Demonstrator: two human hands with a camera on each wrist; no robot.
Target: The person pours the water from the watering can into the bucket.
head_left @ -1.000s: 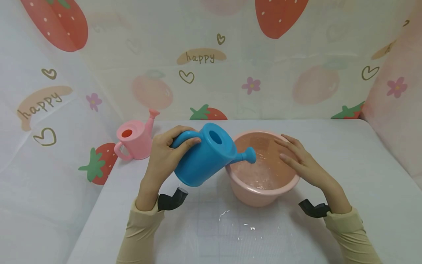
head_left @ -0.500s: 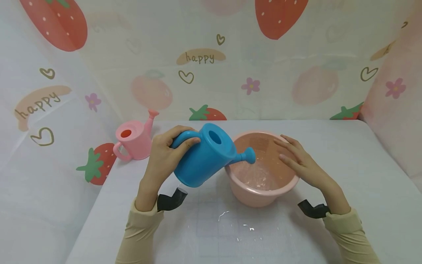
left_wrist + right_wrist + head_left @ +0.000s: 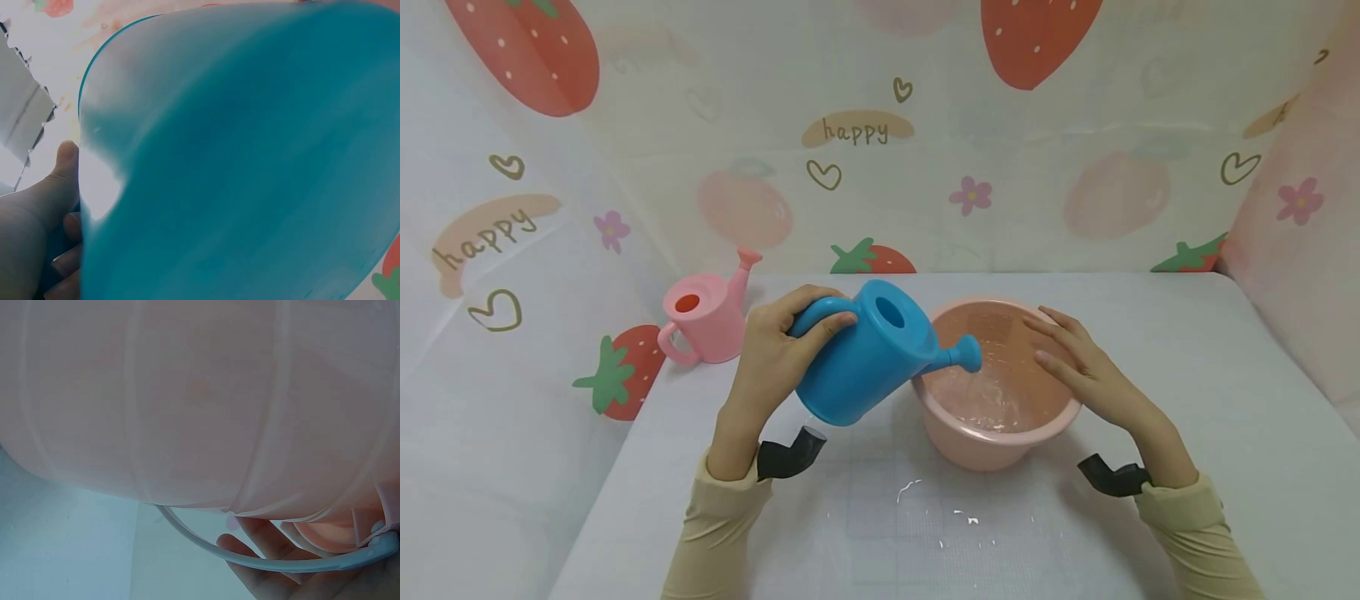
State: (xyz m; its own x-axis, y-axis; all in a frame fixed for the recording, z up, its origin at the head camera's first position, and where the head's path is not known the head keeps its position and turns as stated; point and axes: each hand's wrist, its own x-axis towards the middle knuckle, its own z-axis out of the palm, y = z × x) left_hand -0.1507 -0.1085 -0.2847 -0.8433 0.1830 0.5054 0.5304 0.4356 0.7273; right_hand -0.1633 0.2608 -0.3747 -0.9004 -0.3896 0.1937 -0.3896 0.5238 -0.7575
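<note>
My left hand (image 3: 782, 342) grips the handle of a blue watering can (image 3: 865, 367), its thumb lying on the handle's top. The can tips to the right, with its sprinkler head above a pink tub (image 3: 947, 446). Clear water (image 3: 988, 404) in the tub is rippled below the sprinkler head. The can's body fills most of the left wrist view. My right hand (image 3: 1086, 367) rests at the tub's right rim, its fingers extended over the opening. In the right wrist view, the tub's ribbed outer wall (image 3: 200, 406) shows beside a thin, pale curved handle (image 3: 300, 565).
A pink watering can (image 3: 707, 325) stands at the back left of the white table (image 3: 1187, 333). Water drops (image 3: 973, 521) lie on the tabletop in front of the tub. Strawberry-printed sheeting (image 3: 1037, 158) rises behind and at both sides.
Ripples and splashes on the water below the sprinkler head have changed shape. Both hands, the tilted blue watering can and the tub have stayed nearly in place.
</note>
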